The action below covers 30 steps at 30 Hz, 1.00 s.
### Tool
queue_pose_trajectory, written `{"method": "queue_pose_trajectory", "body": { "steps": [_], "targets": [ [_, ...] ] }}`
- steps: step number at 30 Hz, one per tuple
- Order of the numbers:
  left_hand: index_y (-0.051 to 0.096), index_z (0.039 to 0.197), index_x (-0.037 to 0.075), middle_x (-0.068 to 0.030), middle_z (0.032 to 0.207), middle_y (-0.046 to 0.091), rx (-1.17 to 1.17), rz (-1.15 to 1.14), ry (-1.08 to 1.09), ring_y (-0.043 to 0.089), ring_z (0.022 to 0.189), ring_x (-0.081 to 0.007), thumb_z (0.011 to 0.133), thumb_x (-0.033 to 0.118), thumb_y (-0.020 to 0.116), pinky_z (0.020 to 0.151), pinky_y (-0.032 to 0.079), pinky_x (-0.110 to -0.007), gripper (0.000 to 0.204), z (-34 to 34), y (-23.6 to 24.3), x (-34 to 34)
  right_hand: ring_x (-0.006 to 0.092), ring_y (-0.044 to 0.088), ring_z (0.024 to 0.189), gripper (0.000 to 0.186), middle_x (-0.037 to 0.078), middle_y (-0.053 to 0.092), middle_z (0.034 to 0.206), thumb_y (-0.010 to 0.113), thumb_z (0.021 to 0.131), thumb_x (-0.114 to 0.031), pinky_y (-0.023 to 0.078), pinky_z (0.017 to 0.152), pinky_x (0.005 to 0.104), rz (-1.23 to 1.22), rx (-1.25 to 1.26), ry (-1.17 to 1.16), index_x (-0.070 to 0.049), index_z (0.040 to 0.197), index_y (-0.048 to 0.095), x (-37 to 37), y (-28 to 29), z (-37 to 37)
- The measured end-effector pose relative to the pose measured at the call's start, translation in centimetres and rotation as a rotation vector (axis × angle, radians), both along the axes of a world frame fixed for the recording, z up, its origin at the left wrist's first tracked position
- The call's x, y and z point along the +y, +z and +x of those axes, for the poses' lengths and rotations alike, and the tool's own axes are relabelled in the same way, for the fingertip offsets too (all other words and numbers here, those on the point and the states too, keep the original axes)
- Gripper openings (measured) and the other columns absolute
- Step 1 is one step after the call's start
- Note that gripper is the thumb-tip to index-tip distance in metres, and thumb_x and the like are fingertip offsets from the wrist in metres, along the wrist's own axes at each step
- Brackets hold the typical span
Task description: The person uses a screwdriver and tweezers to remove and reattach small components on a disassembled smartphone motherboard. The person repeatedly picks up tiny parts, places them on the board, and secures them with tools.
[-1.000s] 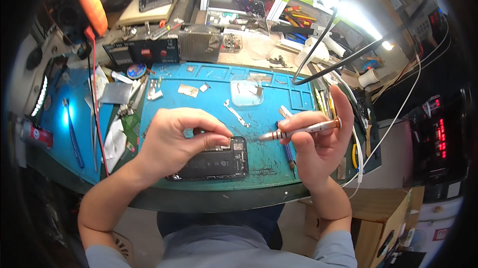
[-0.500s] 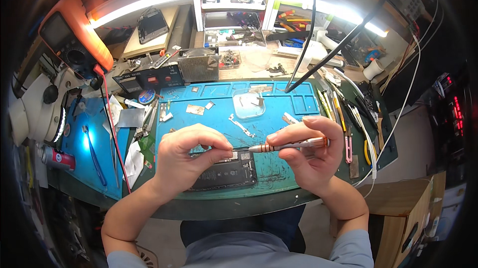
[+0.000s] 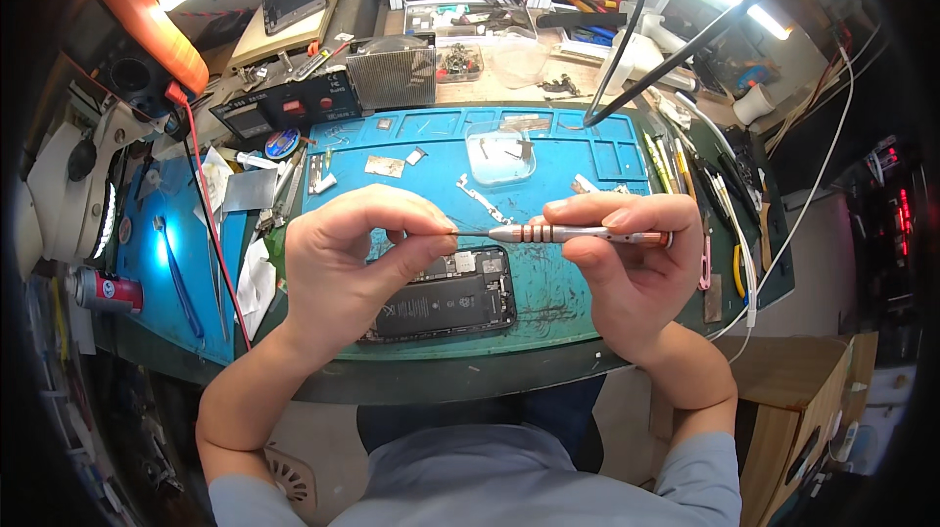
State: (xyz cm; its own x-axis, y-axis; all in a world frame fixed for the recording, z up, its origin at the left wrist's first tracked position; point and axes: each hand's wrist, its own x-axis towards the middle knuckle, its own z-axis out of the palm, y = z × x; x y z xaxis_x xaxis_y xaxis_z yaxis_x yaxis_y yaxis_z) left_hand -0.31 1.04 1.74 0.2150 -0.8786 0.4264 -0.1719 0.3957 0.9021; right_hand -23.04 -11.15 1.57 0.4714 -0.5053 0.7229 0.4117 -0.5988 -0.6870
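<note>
Near the front edge of the worktop (image 3: 509, 374), an opened phone (image 3: 446, 297) lies flat on the blue mat (image 3: 558, 326), its black battery facing up. It sits below the gap between the hands, nearer the left one, whose fingers hide its upper left part. Just above it, the left hand (image 3: 354, 267) pinches the thin tip of a screwdriver (image 3: 534, 233) between thumb and forefinger; whether a tiny part is held there too cannot be told. The right hand (image 3: 646, 267) grips the handle between thumb and fingers, well to the right of the phone, so the tool runs level from hand to hand. Beyond them a slim metal strip (image 3: 477, 198) lies on the mat, then a clear tray (image 3: 500, 157) near the compartments (image 3: 612, 160) along the mat's back edge. Behind that edge stands a ribbed metal block (image 3: 392, 76).
</note>
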Motion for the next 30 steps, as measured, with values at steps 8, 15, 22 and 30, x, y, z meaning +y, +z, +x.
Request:
{"method": "queue_pose_trajectory", "body": {
  "steps": [8,15,22,30],
  "targets": [
    [0.077,0.102,-0.003,-0.0119,0.102,0.079,0.081,0.005,0.012,0.073,0.096,-0.0182,0.090,-0.011,0.082,0.085,0.058,-0.032,0.015,-0.1,0.2,0.2,0.0357,0.077,0.107,0.038,0.028,0.073,0.118,0.071,0.104,-0.001,0.065,0.096,0.0492,0.026,0.047,0.095,-0.005,0.128,0.042,0.3,0.7,0.3],
    [0.077,0.100,-0.004,-0.0103,0.100,0.078,0.117,0.053,0.020,0.073,0.093,-0.0178,0.091,-0.009,0.082,0.085,0.058,-0.030,0.012,-0.6,0.2,0.0,0.0330,0.077,0.109,0.053,0.027,0.075,0.115,0.072,0.097,0.012,0.065,0.094,0.0414,0.041,-0.062,0.117,0.001,0.141,0.044,0.0,-0.1,0.9],
    [0.052,0.156,0.002,-0.0101,0.142,0.064,-0.005,0.191,-0.089,0.060,0.126,-0.0185,0.086,0.015,0.093,0.106,0.049,-0.036,0.082,-0.4,-0.3,-0.4,0.0260,0.078,0.100,0.063,0.023,0.076,0.111,0.072,0.101,0.003,0.062,0.090,0.0360,0.026,-0.032,-0.004,0.002,0.152,0.035,-0.5,-0.6,0.8],
    [0.067,0.136,0.001,-0.0126,0.121,0.072,-0.536,0.139,0.218,0.068,0.109,-0.0258,0.090,0.007,0.082,0.097,0.052,-0.038,0.049,0.3,1.4,0.8,0.0224,0.076,0.093,0.065,0.019,0.075,0.105,0.070,0.105,-0.004,0.060,0.086,0.0347,0.018,0.093,-0.112,0.002,0.155,0.029,-2.0,-0.7,-0.7]
  ]
}}
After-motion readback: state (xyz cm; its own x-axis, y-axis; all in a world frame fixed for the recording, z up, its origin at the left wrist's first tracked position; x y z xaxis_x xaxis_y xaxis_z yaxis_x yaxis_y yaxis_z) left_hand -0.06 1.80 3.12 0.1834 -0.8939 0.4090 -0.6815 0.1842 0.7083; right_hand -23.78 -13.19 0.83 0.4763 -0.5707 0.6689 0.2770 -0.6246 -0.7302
